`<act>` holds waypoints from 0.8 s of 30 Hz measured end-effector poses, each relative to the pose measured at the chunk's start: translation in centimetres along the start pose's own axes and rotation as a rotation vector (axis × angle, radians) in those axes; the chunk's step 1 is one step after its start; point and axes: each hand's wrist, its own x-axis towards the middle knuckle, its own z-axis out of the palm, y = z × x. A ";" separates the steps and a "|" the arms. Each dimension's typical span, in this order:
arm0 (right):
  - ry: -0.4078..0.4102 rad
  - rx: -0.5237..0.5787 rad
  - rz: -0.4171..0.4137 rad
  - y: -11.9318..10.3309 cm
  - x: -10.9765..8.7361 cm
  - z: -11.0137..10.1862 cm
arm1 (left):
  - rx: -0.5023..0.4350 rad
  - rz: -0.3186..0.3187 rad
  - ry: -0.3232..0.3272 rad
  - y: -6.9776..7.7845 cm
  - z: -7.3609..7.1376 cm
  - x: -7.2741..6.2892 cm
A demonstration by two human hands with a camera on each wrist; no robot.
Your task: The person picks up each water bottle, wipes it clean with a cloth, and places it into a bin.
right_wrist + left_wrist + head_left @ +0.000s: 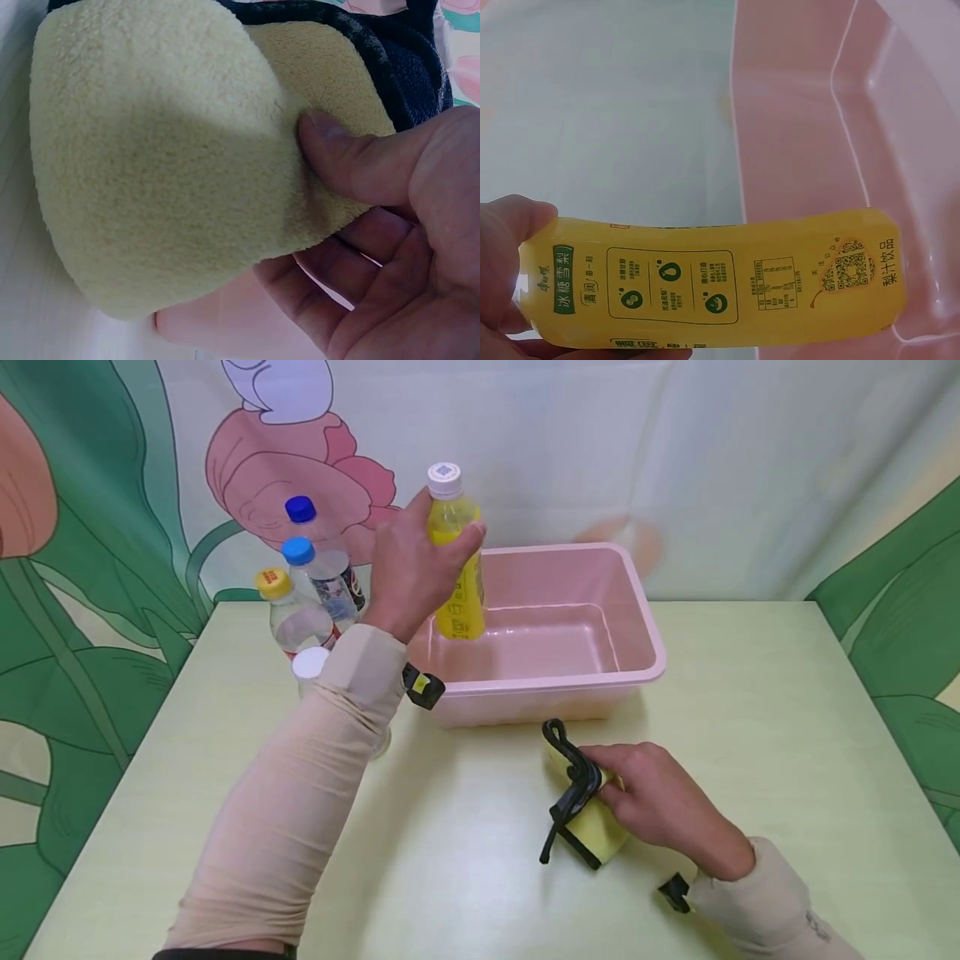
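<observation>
My left hand (420, 564) grips a bottle of yellow drink (463, 597) with a white cap, near its top. The bottle is upright over the left part of a pink plastic basin (547, 683). Its yellow printed label (705, 285) faces the left wrist camera. In front of the basin, my right hand (660, 793) pinches a folded yellow cloth (600, 835) with black edging and a black loop. The right wrist view shows the thumb on the fluffy cloth (150, 165) and the fingers curled beneath it.
Left of the basin stand several clear bottles, with a yellow cap (273, 583), a light blue cap (298, 551), a dark blue cap (301, 509) and a white cap (310, 664). My left forearm partly hides them. A patterned curtain (525, 443) hangs behind the table (765, 710).
</observation>
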 end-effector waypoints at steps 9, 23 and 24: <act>0.005 0.002 -0.018 0.1 0.0 0.2 | -0.041 -0.046 -0.011 -1.1 1.0 0.8; -0.015 0.022 -0.005 0.1 0.2 0.4 | -0.124 -0.150 -0.050 -2.3 2.1 1.4; -0.017 0.025 -0.006 0.1 0.2 0.4 | -0.134 -0.163 -0.057 -2.4 2.1 1.5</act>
